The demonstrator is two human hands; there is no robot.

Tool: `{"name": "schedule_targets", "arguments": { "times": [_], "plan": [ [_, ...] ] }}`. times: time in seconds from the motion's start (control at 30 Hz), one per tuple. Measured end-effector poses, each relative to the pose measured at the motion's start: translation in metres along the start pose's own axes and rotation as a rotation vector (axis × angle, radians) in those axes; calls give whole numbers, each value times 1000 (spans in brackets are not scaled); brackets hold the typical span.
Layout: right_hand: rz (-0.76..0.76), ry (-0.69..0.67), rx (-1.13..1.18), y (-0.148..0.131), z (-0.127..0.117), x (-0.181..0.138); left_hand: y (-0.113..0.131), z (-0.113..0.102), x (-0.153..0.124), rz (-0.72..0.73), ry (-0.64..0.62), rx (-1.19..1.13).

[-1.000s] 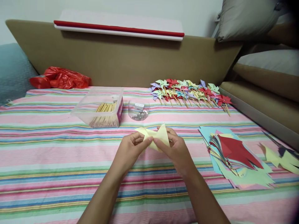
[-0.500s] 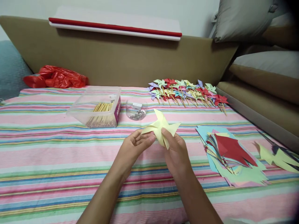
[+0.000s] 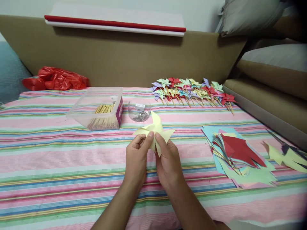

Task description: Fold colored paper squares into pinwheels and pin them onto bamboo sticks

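Pale-yellow paper pinwheel [image 3: 157,123], four-bladed, held above the striped multicoloured cloth [image 3: 72,166], nearer the wearer than the clear round plastic dish [image 3: 130,111]. Left hand [image 3: 137,156] nearly closed, thumb pressing near the pinwheel's centre; right hand [image 3: 169,159] likewise pinches it, thumb alongside. Fingertips behind the paper hidden; cannot tell what they do there. Thumbs cover part of the lower blades. Silvery metal bits [image 3: 142,116] in the dish too small to identify. Dark-handled scissors [image 3: 286,149], far right, partly covered by a cut pale-yellow paper piece [image 3: 287,159], which runs to the frame edge. Light-blue textured cushion [image 3: 11,68] cut off at left. Against half a second ago: left thumb, then clear of the centre, now bears on it; hands closer together; pinwheel shifted slightly left.
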State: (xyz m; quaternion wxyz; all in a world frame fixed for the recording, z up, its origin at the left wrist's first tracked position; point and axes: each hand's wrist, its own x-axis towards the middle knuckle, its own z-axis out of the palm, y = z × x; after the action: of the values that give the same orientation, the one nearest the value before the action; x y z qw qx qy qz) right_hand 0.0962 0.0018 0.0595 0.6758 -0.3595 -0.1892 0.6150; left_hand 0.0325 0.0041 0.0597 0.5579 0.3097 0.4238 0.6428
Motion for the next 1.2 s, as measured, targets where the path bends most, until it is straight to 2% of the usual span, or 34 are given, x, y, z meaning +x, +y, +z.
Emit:
{"name": "schedule_targets", "arguments": {
  "times": [0.27, 0.4, 0.47, 0.57, 0.67, 0.77, 0.97, 1.2],
  "plan": [
    [-20, -12, -44, 3, -1, 0, 2, -1, -2, -10, -1, 30],
    [-47, -51, -132, 2, -3, -1, 4, -3, 2, -46, 16, -35],
    [-158, -41, -247, -2, -6, -1, 7, -7, 6, -64, 28, -82],
    [-443, -55, -578, -9, -16, 0, 12, -13, 12, -63, 54, -115],
    [-691, -213, -1014, -16, -24, 5, 16, -19, 17, -64, 97, -131],
    [-777, -339, -1214, -19, -29, 9, 18, -20, 19, -53, 113, -138],
    [-797, -344, -1176, -23, -30, 10, 17, -21, 19, -45, 79, -89],
    [-714, -254, -1075, -27, -27, 9, 20, -19, 17, -49, 42, 14]
  ]
}}
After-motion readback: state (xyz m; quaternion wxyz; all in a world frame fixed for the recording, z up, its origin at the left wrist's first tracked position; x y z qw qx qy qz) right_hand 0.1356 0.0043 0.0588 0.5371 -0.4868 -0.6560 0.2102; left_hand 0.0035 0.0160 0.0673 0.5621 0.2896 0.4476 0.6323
